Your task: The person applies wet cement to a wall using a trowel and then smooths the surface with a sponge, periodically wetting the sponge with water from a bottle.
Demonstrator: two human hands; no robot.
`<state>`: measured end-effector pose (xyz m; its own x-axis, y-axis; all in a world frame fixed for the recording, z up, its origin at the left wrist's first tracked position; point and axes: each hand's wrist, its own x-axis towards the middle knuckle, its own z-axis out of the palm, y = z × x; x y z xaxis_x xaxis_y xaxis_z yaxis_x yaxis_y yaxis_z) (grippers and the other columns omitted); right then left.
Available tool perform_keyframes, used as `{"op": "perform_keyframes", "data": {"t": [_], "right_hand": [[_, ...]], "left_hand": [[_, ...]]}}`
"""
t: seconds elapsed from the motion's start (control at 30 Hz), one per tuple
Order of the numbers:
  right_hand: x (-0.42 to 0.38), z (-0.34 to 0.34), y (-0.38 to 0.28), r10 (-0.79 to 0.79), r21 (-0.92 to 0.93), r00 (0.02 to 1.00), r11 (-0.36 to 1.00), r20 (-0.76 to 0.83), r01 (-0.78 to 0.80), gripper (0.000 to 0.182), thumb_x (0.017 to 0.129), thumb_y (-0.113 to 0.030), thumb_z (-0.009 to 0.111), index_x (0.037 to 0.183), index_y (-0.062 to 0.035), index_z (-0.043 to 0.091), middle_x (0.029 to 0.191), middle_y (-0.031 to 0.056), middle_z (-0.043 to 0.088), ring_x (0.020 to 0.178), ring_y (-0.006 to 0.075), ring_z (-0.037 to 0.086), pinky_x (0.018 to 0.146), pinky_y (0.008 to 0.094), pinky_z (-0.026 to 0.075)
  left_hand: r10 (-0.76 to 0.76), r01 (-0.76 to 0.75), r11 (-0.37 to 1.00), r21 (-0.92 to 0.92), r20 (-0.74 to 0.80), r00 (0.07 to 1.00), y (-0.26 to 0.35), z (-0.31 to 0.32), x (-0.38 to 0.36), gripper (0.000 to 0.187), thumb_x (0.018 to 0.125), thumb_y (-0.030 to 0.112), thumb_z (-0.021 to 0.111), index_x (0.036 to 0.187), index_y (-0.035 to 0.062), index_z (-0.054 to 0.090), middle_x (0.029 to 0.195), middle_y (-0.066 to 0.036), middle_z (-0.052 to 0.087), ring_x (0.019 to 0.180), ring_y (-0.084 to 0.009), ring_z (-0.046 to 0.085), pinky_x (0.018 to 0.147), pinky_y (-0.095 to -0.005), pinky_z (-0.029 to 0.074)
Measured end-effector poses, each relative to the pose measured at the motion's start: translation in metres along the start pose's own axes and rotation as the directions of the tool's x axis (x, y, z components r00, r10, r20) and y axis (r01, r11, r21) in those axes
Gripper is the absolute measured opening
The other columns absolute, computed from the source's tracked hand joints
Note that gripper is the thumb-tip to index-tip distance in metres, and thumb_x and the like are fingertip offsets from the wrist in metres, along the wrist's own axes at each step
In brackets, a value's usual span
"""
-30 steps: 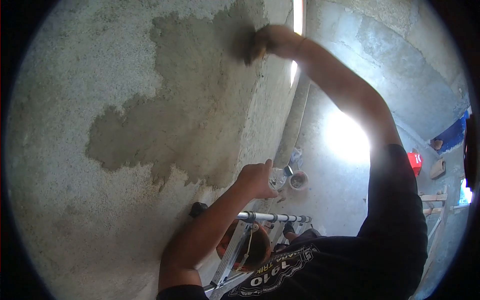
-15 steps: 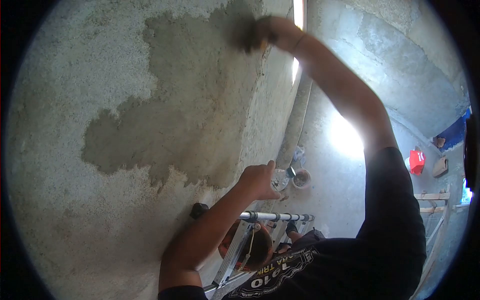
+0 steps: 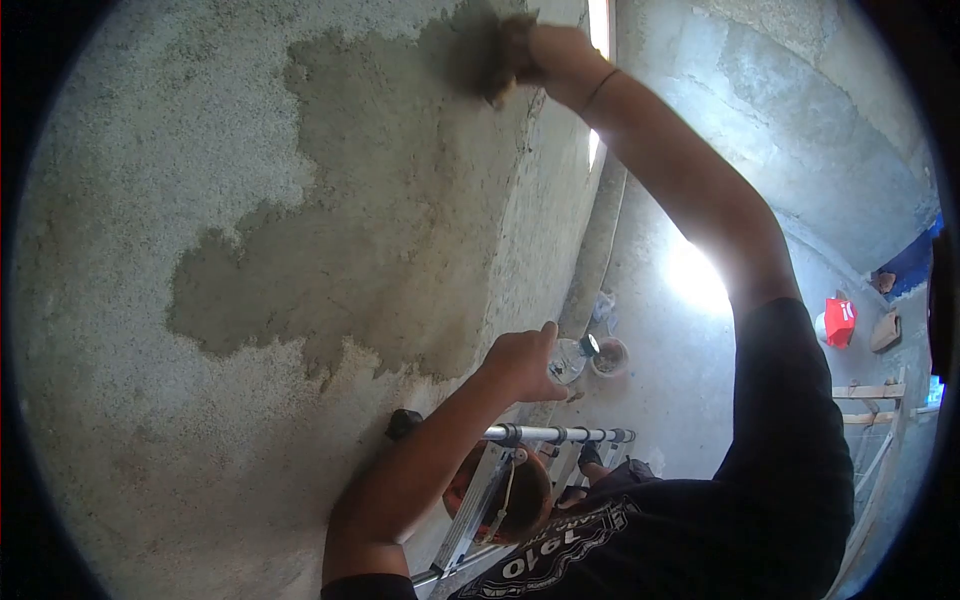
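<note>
My right hand (image 3: 560, 58) is closed around a dark, motion-blurred tool (image 3: 505, 62) against the wall (image 3: 120, 150), near its top corner edge. What kind of tool it is cannot be made out. A darker, damp-looking patch of plaster (image 3: 370, 220) spreads below and left of the tool, with ragged borders. Lower down, beside the wall edge, my left hand (image 3: 525, 365) has its fingers wrapped round a clear bottle (image 3: 567, 360) with a dark cap. The bottle is tilted, and the hand hides part of it.
An aluminium ladder (image 3: 560, 434) stands beneath me, with a round reddish-brown bucket (image 3: 525, 500) beside its rails. On the floor are a small tub (image 3: 610, 358) and crumpled plastic (image 3: 604, 308). Farther right are a red bag (image 3: 839, 322) and a wooden frame (image 3: 870, 392).
My right hand and the blurred tool have shifted slightly upward along the wall. The view has moved a little; my left hand still holds the bottle.
</note>
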<state>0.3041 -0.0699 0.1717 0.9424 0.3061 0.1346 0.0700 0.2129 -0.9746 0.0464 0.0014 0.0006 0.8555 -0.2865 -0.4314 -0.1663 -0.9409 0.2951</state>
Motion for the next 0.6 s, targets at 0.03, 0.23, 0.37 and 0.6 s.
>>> {"op": "perform_keyframes", "data": {"t": [0.03,0.23,0.37,0.6], "right_hand": [[-0.009,0.01,-0.02,0.019,0.206,0.998,0.979,-0.053,-0.008,0.023,0.094,-0.01,0.053,0.113,-0.0013,0.063,0.111,0.0155,0.064,0.101,0.0246,0.063,0.089,0.0367,0.053],[0.065,-0.046,0.041,-0.263,0.347,0.915,0.926,0.306,0.15,0.025,0.094,-0.005,0.044,0.114,0.0055,0.055,0.106,0.0173,0.063,0.094,0.0264,0.062,0.087,0.0372,0.054],[0.158,-0.07,0.144,-0.043,0.458,0.99,0.889,0.135,-0.024,0.025,0.089,-0.008,0.058,0.11,0.0064,0.057,0.105,0.0155,0.064,0.094,0.027,0.068,0.074,0.0371,0.059],[0.016,-0.013,-0.073,-0.199,0.245,0.954,0.959,0.223,0.142,0.025,0.096,-0.006,0.037,0.11,0.0048,0.055,0.097,0.0163,0.065,0.088,0.0268,0.067,0.078,0.0357,0.058]], "left_hand": [[0.005,-0.005,1.0,-0.005,-0.001,1.0,0.001,0.0,0.0,0.075,0.061,0.044,0.079,0.113,0.0004,0.047,0.096,-0.018,0.066,0.091,-0.0327,0.067,0.081,-0.0396,0.053],[0.018,-0.018,1.0,-0.006,-0.037,0.999,0.0,0.005,-0.001,0.073,0.063,0.043,0.081,0.111,0.0017,0.045,0.098,-0.019,0.066,0.09,-0.0349,0.066,0.081,-0.0414,0.052],[0.009,-0.009,1.0,0.002,-0.022,1.0,0.003,-0.001,-0.002,0.073,0.062,0.043,0.081,0.111,0.0012,0.046,0.097,-0.018,0.065,0.091,-0.0336,0.066,0.081,-0.0407,0.052],[0.012,-0.012,1.0,0.004,-0.021,1.0,0.0,0.001,-0.001,0.071,0.063,0.041,0.081,0.109,0.0005,0.045,0.094,-0.02,0.065,0.088,-0.0348,0.067,0.078,-0.0411,0.053]]}}
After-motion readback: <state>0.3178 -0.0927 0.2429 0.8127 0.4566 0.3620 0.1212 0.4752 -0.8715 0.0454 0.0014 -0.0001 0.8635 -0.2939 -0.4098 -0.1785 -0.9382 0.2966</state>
